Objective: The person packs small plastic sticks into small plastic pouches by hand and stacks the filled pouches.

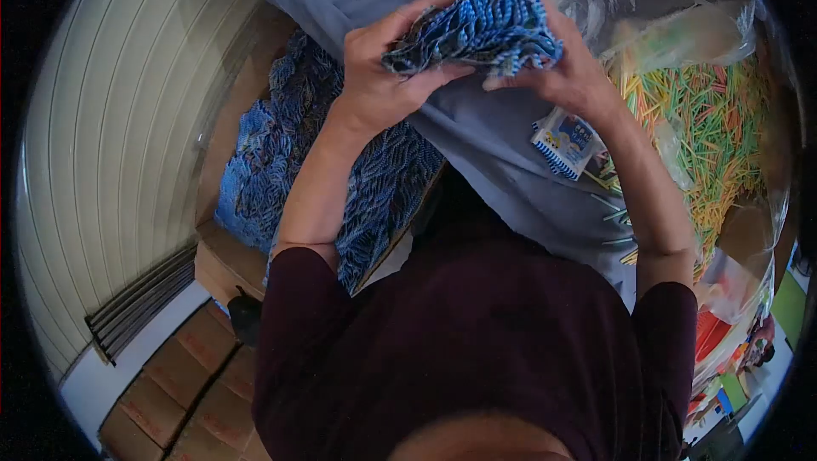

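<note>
My left hand [374,69] and my right hand [568,71] grip the two ends of a thick bundle of small blue spiral-bound notebooks [489,25], with the ridged coil edges facing me. My fingers are wrapped round its sides, with both thumbs along the near edge. Below my right hand, a small stack of spiral notebooks [566,144] with a blue and white printed cover lies on the grey cloth [485,146]. Beneath my left forearm, a cardboard box holds many more blue-coiled notebooks [264,171], partly hidden by my arm.
To the right, a box lined with clear plastic [681,40] holds many thin green, yellow and orange sticks [723,137]; a few lie on the cloth. Brown cartons [183,367] stand at lower left, beside a ribbed pale wall [111,146]. Part of another person [760,343] shows at far right.
</note>
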`<state>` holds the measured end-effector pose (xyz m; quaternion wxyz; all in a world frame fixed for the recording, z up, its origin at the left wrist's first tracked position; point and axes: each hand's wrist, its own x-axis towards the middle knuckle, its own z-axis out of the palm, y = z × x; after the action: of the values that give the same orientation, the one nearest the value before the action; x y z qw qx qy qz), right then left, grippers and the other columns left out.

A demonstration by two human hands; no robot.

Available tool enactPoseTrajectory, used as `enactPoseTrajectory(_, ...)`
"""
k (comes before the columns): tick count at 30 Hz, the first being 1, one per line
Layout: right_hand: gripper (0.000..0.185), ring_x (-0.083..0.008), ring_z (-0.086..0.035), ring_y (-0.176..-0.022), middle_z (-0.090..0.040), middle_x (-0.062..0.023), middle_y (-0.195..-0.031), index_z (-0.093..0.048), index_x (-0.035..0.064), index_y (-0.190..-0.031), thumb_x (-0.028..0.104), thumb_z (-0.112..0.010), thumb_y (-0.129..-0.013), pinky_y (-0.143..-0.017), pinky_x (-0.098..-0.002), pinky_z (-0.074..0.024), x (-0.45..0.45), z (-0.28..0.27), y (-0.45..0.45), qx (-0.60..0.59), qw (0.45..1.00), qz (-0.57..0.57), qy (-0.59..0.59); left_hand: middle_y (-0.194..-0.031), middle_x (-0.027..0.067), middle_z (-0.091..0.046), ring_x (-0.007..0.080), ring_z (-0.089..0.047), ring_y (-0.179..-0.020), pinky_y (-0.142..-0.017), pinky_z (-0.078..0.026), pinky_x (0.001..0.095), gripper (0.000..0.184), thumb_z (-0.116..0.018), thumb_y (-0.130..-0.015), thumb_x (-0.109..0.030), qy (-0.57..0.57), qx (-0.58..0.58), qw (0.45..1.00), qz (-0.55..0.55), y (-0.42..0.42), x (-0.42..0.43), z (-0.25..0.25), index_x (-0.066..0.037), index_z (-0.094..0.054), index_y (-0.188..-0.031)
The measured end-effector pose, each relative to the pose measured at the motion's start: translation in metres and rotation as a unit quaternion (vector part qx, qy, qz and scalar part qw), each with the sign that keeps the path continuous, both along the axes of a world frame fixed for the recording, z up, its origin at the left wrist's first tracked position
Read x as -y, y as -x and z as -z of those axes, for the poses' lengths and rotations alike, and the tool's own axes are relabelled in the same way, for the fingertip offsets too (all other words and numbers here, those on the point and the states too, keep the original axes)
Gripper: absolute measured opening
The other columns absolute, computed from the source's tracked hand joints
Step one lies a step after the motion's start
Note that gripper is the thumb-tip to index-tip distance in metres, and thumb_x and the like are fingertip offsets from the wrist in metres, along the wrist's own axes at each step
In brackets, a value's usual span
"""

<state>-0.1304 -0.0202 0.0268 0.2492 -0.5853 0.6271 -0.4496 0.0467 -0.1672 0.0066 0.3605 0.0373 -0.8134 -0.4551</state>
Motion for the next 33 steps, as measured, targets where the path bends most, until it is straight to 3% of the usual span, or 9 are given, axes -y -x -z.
enactPoseTrajectory(2, 0.098, -0.0221, -0.052, -0.125, -0.055, -0.0113, -0.134, -0.039, 0.0057, -0.143, 0.007, -0.089, -0.059, -0.106, -0.0348, -0.0411, 0.0, -0.024, -0.009, -0.106, 0.979, -0.053, 0.167, -0.107, 0.011, -0.071, 0.0171, -0.07, -0.093, -0.082, -0.055, 0.0283, 0.063, -0.086, -0.064, -0.003, 0.005, -0.058, 0.998, 0.033, -0.006, -0.002, -0.021, -0.002, -0.062, -0.122)
enactPoseTrajectory(3, 0.098, -0.0244, -0.051, -0.126, -0.055, -0.0107, -0.135, -0.04, 0.0062, -0.142, 0.01, -0.09, -0.059, -0.106, -0.0366, -0.0418, -0.008, -0.011, -0.006, -0.01, 0.994, -0.03, 0.108, -0.107, 0.011, -0.071, 0.0171, -0.07, -0.093, -0.082, -0.055, 0.0283, 0.063, -0.086, -0.064, -0.003, 0.0, -0.053, 0.998, 0.035, -0.008, 0.0, -0.017, -0.002, -0.062, -0.122)
enactPoseTrajectory(6, 0.095, -0.0301, -0.058, -0.118, -0.062, -0.0106, -0.124, -0.041, 0.0102, -0.138, 0.007, -0.089, -0.056, -0.1, -0.038, -0.0453, -0.005, 0.019, 0.001, -0.084, 0.996, 0.025, -0.031, -0.114, 0.0087, -0.069, 0.017, -0.066, -0.105, -0.092, -0.051, 0.0294, 0.07, -0.087, -0.062, -0.001, -0.065, 0.107, 0.988, 0.089, -0.002, 0.022, 0.029, -0.004, -0.06, -0.127)
enactPoseTrajectory(11, 0.11, -0.0291, -0.053, -0.127, -0.058, -0.0106, -0.131, -0.036, 0.0142, -0.143, 0.005, -0.091, -0.048, -0.107, -0.0388, -0.0412, -0.008, 0.006, 0.004, 0.002, 0.999, -0.04, 0.003, -0.124, 0.0095, -0.063, 0.0171, -0.061, -0.111, -0.096, -0.049, 0.0325, 0.088, -0.089, -0.061, -0.002, -0.07, 0.044, 0.986, 0.144, -0.008, 0.023, 0.006, -0.004, -0.049, -0.139)
enactPoseTrajectory(14, 0.112, -0.0282, -0.053, -0.126, -0.058, -0.0103, -0.132, -0.034, 0.015, -0.146, 0.004, -0.091, -0.049, -0.107, -0.0388, -0.0416, -0.011, 0.011, 0.012, -0.06, 0.998, 0.0, 0.02, -0.122, 0.0118, -0.064, 0.0194, -0.062, -0.111, -0.097, -0.049, 0.033, 0.096, -0.092, -0.057, -0.007, -0.1, 0.071, 0.988, 0.099, -0.012, 0.018, -0.01, -0.005, -0.045, -0.142)
enactPoseTrajectory(18, 0.113, -0.0287, -0.054, -0.125, -0.059, -0.0103, -0.131, -0.035, 0.0153, -0.146, 0.004, -0.09, -0.048, -0.106, -0.0391, -0.0425, -0.008, 0.009, 0.011, -0.036, 0.999, -0.02, 0.026, -0.119, 0.0157, -0.064, 0.0258, -0.065, -0.107, -0.094, -0.051, 0.0355, 0.097, -0.091, -0.06, -0.017, 0.067, 0.114, 0.991, 0.029, -0.01, -0.004, -0.04, -0.007, -0.043, -0.143)
enactPoseTrajectory(27, 0.084, -0.0326, -0.065, -0.105, -0.068, -0.0101, -0.111, -0.051, 0.0115, -0.13, 0.011, -0.088, -0.054, -0.092, -0.04, -0.0508, -0.004, 0.016, 0.003, -0.053, 0.997, 0.06, 0.001, -0.105, 0.0157, -0.067, 0.0294, -0.067, -0.098, -0.087, -0.053, 0.0381, 0.08, -0.086, -0.062, -0.026, 0.191, 0.205, 0.957, 0.074, 0.014, -0.009, -0.062, -0.007, -0.052, -0.132)
enactPoseTrajectory(29, 0.07, -0.0201, -0.065, -0.1, -0.069, -0.0072, -0.108, -0.054, 0.0082, -0.127, 0.012, -0.086, -0.065, -0.091, -0.0354, -0.0495, -0.007, 0.019, 0.005, -0.03, 0.998, 0.041, -0.026, -0.102, 0.0158, -0.068, 0.0304, -0.068, -0.096, -0.085, -0.054, 0.0387, 0.077, -0.086, -0.061, -0.03, 0.202, 0.219, 0.949, 0.1, 0.02, -0.009, -0.064, -0.007, -0.055, -0.128)
enactPoseTrajectory(33, 0.06, -0.0199, -0.066, -0.093, -0.07, -0.0085, -0.102, -0.059, 0.0056, -0.118, 0.013, -0.086, -0.065, -0.087, -0.0349, -0.0509, -0.01, 0.022, 0.008, -0.042, 0.995, 0.064, -0.062, -0.094, 0.016, -0.069, 0.0324, -0.068, -0.091, -0.082, -0.054, 0.0399, 0.074, -0.085, -0.06, -0.036, 0.201, 0.26, 0.938, 0.112, 0.029, -0.01, -0.066, -0.005, -0.06, -0.122)
